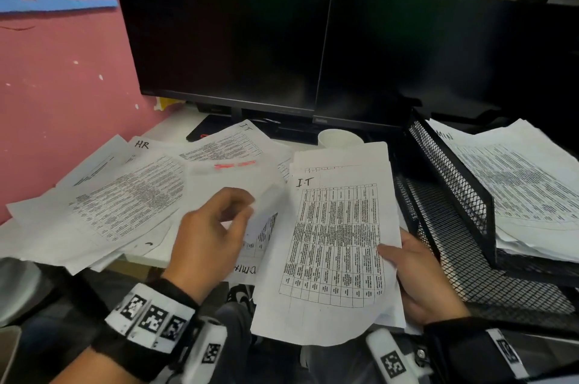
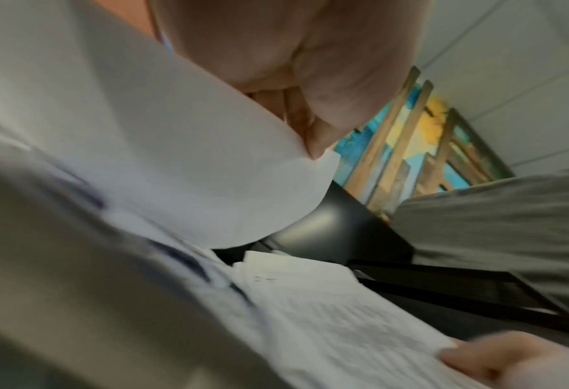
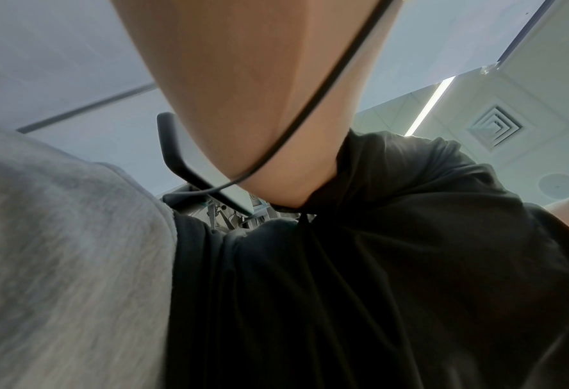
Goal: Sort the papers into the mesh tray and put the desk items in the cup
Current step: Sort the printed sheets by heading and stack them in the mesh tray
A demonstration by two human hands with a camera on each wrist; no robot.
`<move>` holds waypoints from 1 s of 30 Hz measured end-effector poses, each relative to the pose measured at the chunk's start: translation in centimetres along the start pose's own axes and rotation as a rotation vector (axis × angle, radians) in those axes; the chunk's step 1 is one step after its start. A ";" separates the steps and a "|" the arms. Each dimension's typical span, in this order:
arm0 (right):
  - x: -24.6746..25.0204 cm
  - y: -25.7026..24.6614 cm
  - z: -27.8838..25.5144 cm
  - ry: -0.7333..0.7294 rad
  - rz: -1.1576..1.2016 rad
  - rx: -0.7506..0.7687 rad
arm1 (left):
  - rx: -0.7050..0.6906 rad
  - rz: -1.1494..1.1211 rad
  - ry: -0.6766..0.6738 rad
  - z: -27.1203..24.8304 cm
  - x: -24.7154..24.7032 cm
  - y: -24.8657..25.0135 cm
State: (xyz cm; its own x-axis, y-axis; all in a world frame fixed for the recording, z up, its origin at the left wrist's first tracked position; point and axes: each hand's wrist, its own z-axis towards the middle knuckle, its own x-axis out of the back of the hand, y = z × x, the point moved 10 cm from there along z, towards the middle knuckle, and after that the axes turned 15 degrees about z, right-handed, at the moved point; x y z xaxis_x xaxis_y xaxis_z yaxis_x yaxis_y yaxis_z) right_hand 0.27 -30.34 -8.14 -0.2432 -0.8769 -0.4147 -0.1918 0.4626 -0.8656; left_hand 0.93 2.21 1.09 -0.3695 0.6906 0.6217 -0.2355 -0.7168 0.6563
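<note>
1. The paper-sorting step was in hand: the right hand (image 1: 429,277) held a small stack headed "I.T" (image 1: 335,242), thumb on top, fingers curled beneath its right edge, just beside the mesh tray (image 1: 451,195).
2. The left hand (image 1: 213,233) pinched the corner of a blank-faced sheet (image 1: 238,183), lifting it off the loose papers (image 1: 103,205) spread on the counter.
3. The tray's upper tier already held sheets; the white cup (image 1: 340,137) stood behind the stack.
4. Next, judging by the headings, the lifted sheet's label needs reading to choose its pile or tier.
</note>
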 end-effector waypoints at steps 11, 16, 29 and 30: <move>0.2 0.5 0.5 0.077 0.182 -0.075 | -0.471 -0.002 -0.760 -8.2 -13.2 9.8; 1.1 0.6 0.8 0.019 0.119 -0.016 | -0.409 -0.073 -0.891 -8.0 -13.7 9.6; -1.4 -1.9 0.8 0.014 -0.199 0.101 | -0.050 0.762 -0.565 12.9 -4.5 -7.5; -1.8 -1.8 0.8 0.006 -0.202 0.103 | -0.015 0.799 -0.567 13.6 -4.6 -9.0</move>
State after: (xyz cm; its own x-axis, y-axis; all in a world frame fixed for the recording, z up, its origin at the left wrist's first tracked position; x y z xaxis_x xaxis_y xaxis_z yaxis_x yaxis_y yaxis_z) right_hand 1.81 -29.75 -6.04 -0.2159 -0.9492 -0.2290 -0.1391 0.2620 -0.9550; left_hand 16.96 6.74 -1.88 0.0607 -0.0581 0.9965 -0.1163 -0.9919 -0.0508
